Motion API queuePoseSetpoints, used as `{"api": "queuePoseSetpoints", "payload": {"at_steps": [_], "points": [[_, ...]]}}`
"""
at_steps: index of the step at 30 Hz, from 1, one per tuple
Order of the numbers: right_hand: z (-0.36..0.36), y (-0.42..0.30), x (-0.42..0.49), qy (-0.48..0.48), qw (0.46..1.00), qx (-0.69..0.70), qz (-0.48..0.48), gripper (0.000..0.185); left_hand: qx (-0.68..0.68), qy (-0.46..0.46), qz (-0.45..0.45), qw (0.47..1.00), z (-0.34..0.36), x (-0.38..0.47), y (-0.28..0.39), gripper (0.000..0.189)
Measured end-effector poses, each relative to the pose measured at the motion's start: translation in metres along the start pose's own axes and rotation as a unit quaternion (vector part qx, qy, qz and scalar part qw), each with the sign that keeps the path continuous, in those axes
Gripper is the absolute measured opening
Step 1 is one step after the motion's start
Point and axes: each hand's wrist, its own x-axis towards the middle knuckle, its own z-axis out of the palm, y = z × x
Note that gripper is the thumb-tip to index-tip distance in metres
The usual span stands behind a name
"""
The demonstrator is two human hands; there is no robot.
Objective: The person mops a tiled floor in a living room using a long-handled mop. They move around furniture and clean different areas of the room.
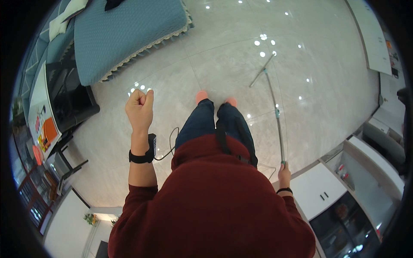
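My left hand (139, 108) is raised in front of my body at the left, its fingers curled into a fist and the thumb up. Nothing shows inside the fist. A black strap with a small device (151, 148) circles that forearm, and a cable runs from it towards my waist. My right hand (284, 175) is low at my right side, closed around the upper end of a metal pole (280, 138) with teal joints. That pole belongs to a long-handled floor mop, whose narrow bar-shaped head (258, 77) rests on the glossy tiles ahead.
A blue quilted sofa (129, 35) fills the upper left. Below it stands a table (48, 96) with an orange item on top, beside a black chair (72, 96). White cabinets (317, 190) line the lower right. Another low white cabinet (371, 42) borders the tiled floor (219, 64).
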Motion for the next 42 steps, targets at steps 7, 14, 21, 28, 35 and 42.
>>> {"api": "queuePoseSetpoints", "payload": {"at_steps": [7, 14, 21, 28, 35, 42], "points": [[-0.019, -0.039, 0.023, 0.05, 0.99, 0.082, -0.102, 0.043, 0.034, -0.011, 0.042, 0.998, 0.022, 0.032, 0.016, 0.044], [-0.071, -0.176, 0.12, -0.011, 0.962, 0.083, -0.261, 0.041, 0.039, 0.044, 0.029, 0.998, 0.061, 0.042, 0.04, 0.041], [-0.127, -0.32, 0.184, -0.034, 0.94, 0.006, -0.339, 0.038, 0.055, 0.022, 0.025, 0.998, 0.124, 0.068, 0.088, 0.04], [-0.14, -0.19, 0.233, -0.046, 0.978, 0.011, -0.203, 0.036, 0.051, -0.048, 0.053, 0.996, 0.213, 0.1, 0.138, 0.04], [-0.172, -0.043, 0.22, -0.019, 1.0, 0.019, -0.001, 0.041, 0.035, -0.104, 0.054, 0.993, 0.282, 0.127, 0.158, 0.041], [-0.187, -0.056, 0.236, 0.071, 0.985, 0.129, -0.087, 0.042, 0.035, -0.103, 0.045, 0.993, 0.295, 0.154, 0.165, 0.04]]}}
